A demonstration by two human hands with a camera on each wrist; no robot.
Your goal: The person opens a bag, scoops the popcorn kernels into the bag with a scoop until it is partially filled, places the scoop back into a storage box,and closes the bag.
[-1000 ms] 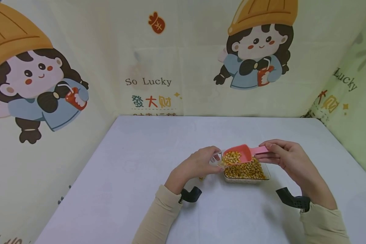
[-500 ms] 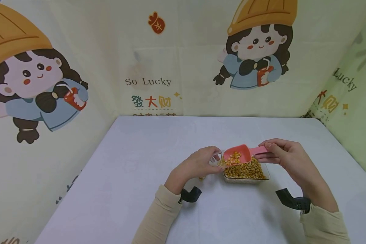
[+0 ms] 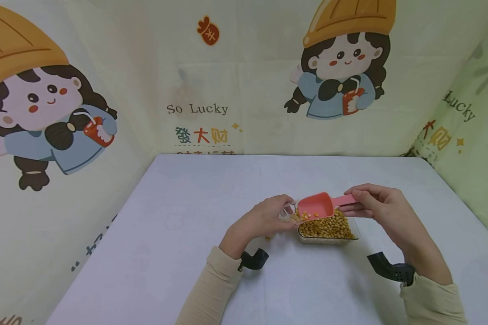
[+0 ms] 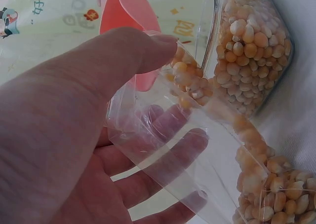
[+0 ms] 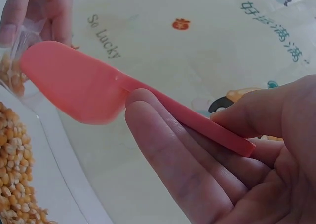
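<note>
My left hand [image 3: 260, 215] pinches the rim of a clear plastic bag [image 4: 217, 169] between thumb and fingers, keeping its mouth spread. Corn kernels [image 4: 281, 194] lie in the bag's lower part, and more slide in at the mouth. By its handle, my right hand [image 3: 384, 207] holds a pink scoop [image 3: 316, 204] between thumb and fingers. The scoop tilts left, its lip at the bag's mouth, with only a few kernels left near that lip. Below the scoop stands a clear rectangular container [image 3: 329, 241] full of corn kernels [image 3: 329, 228].
A white-covered table [image 3: 211, 180] carries everything. Behind it hangs a printed cloth [image 3: 260, 90] with cartoon figures, and similar cloth stands at both sides. Each wrist wears a black camera mount [image 3: 255, 259].
Kernels have run from the scoop leftward into the bag, leaving the pink bowl mostly bare. The right hand has tipped the scoop slightly more; the left hand stays in place.
</note>
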